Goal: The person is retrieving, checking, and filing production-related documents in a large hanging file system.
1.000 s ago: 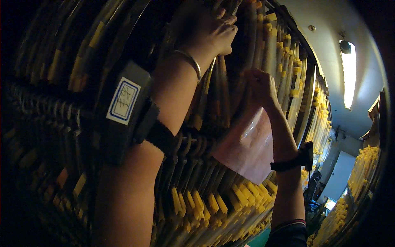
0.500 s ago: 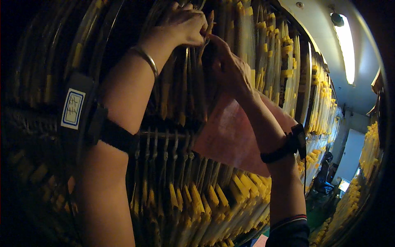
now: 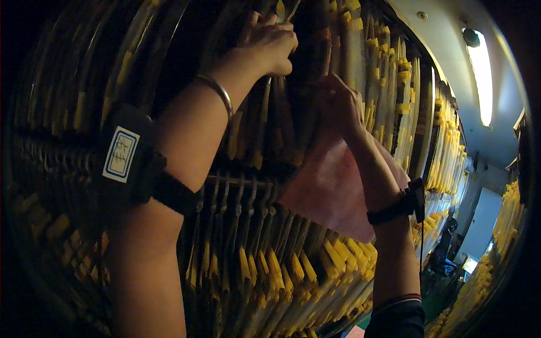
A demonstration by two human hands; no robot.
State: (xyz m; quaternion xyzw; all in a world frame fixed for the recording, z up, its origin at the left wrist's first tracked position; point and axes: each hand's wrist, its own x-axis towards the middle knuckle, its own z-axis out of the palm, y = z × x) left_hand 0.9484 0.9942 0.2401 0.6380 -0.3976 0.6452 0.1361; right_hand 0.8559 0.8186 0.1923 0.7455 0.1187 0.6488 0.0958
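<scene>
My left hand (image 3: pixel 269 48) reaches up among dark hanging sheets on the upper rack. Its fingers are bent but apart, the thumb away from them, and a small yellow tab (image 3: pixel 280 9) shows just past the fingertips. To its right and a little lower, my right hand (image 3: pixel 344 107) is closed, fingertips pinched together. A large pinkish-red sheet (image 3: pixel 332 188) hangs from that hand, partly behind my right forearm. Whether it is paper or cloth I cannot tell. Shadow hides the exact pinch point.
Below runs a rail (image 3: pixel 242 181) with several hooks carrying hanging sheets with yellow edges (image 3: pixel 276 276). More yellow-tabbed sheets (image 3: pixel 403 107) fill the upper rack to the right. Across an aisle stands another row (image 3: pixel 496 242). A lit tube lamp (image 3: pixel 482 79) is on the ceiling.
My hands have moved apart: the left thumb has come away from the right fingertips, and the right hand has shifted right and lower. The view has shifted slightly.
</scene>
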